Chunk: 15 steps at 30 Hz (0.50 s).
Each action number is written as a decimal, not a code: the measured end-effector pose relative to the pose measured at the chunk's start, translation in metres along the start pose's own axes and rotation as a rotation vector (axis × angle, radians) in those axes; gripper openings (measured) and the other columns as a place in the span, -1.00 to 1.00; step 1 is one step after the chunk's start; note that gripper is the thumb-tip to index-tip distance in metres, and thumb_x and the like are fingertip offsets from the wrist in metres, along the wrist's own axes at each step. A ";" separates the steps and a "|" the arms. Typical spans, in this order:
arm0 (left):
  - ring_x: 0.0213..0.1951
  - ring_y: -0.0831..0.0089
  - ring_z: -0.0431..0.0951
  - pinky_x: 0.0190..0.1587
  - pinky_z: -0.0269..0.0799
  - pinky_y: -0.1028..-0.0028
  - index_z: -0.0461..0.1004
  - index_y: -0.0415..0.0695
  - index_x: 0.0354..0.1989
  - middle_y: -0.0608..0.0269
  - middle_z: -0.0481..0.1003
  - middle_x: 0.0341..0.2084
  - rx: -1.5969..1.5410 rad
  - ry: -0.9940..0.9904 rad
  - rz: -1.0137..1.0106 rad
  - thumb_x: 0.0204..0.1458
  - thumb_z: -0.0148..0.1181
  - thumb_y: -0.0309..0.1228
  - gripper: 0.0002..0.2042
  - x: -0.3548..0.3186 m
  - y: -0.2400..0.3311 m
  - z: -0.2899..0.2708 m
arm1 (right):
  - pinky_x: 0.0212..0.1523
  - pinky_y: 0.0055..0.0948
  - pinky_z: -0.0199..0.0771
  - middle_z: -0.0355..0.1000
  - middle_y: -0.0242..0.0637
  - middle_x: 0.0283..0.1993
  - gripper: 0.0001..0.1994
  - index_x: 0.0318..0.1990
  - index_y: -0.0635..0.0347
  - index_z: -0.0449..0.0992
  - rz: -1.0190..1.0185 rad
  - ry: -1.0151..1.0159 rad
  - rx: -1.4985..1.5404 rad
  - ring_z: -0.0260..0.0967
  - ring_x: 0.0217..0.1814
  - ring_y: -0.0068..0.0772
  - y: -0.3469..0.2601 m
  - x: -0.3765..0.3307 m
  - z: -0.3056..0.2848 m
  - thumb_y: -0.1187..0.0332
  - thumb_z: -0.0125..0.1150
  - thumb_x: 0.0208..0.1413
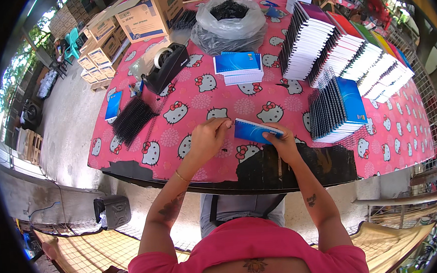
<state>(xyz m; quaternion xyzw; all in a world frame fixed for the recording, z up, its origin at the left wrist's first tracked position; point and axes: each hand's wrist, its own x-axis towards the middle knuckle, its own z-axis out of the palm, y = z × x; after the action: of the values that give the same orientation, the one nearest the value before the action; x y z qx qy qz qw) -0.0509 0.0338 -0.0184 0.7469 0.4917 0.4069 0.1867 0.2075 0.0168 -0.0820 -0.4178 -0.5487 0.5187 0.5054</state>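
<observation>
Two hands work on one small blue notepad (252, 131) at centre frame, just above the near edge of the desk (187, 116). Left hand (207, 138): fingers curled, tips pinching the pad's left end. Right hand (280, 141): closed over the pad's right end, thumb side on the cover. Both grips are closed on the pad; it sits tilted, left end higher, low over the pink patterned cloth. Whether it touches the cloth I cannot tell.

Judgement on technique: keep the sheets squared against the cover while both ends are pinched, and hold the punched edge clear of the fingertips so nothing shifts out of line. Steady pressure from the right hand, fine adjustment from the left, looks the sound division.

Appearance of the pad: blue glossy cover with a lighter streak, white page edges showing along its lower side, thin, rectangular. No coil is discernible on it at this size.

Nearby: black comb bindings (131, 119) at left; a tape dispenser (166, 64) upper left; a short stack of pads (238, 67) above centre; bound stacks (334, 107) at right.
</observation>
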 end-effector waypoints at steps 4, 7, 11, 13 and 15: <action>-0.43 0.10 0.62 -0.41 0.47 0.28 0.59 -0.18 -0.22 0.07 0.59 -0.43 -0.045 0.018 0.028 0.17 0.21 -0.40 -0.87 0.000 -0.007 0.004 | 0.03 -0.50 0.40 0.54 -0.38 -0.10 -0.75 0.02 0.27 0.57 -0.003 0.005 -0.060 0.41 -0.03 -0.58 0.008 -0.001 -0.004 0.44 0.27 0.21; -0.44 0.24 0.60 -0.40 0.45 0.35 0.59 -0.22 -0.16 0.05 0.61 -0.39 -0.064 -0.033 0.001 0.17 0.22 -0.41 -0.83 0.001 -0.005 -0.001 | 0.03 -0.51 0.39 0.54 -0.38 -0.11 -0.74 0.02 0.28 0.57 -0.003 -0.031 -0.098 0.41 -0.02 -0.58 -0.001 -0.002 -0.002 0.43 0.28 0.20; -0.42 0.32 0.60 -0.38 0.45 0.37 0.55 -0.25 -0.12 0.06 0.59 -0.35 -0.156 -0.182 0.040 0.16 0.25 -0.41 -0.80 0.008 0.000 -0.015 | 0.03 -0.49 0.40 0.54 -0.39 -0.11 -0.74 0.02 0.27 0.57 0.002 -0.047 -0.086 0.41 -0.03 -0.57 -0.002 -0.007 -0.005 0.42 0.30 0.19; -0.42 0.29 0.59 -0.37 0.45 0.36 0.53 -0.24 -0.13 0.06 0.56 -0.35 -0.157 -0.171 0.129 0.14 0.26 -0.40 -0.80 0.011 0.006 -0.016 | 0.03 -0.48 0.39 0.54 -0.38 -0.12 -0.73 0.02 0.28 0.57 0.025 -0.063 -0.032 0.41 -0.04 -0.57 -0.006 -0.005 -0.006 0.42 0.30 0.19; -0.41 0.24 0.59 -0.36 0.46 0.35 0.52 -0.23 -0.15 0.06 0.54 -0.37 -0.126 -0.198 0.184 0.13 0.28 -0.40 -0.80 0.009 0.006 -0.018 | 0.04 -0.48 0.39 0.54 -0.38 -0.12 -0.73 0.03 0.28 0.56 0.102 -0.104 0.060 0.41 -0.04 -0.57 -0.011 -0.008 -0.001 0.43 0.29 0.19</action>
<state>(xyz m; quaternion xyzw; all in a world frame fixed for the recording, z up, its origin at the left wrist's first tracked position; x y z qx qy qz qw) -0.0600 0.0375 0.0001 0.8120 0.3738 0.3767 0.2429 0.2106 0.0078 -0.0716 -0.4026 -0.5363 0.5810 0.4614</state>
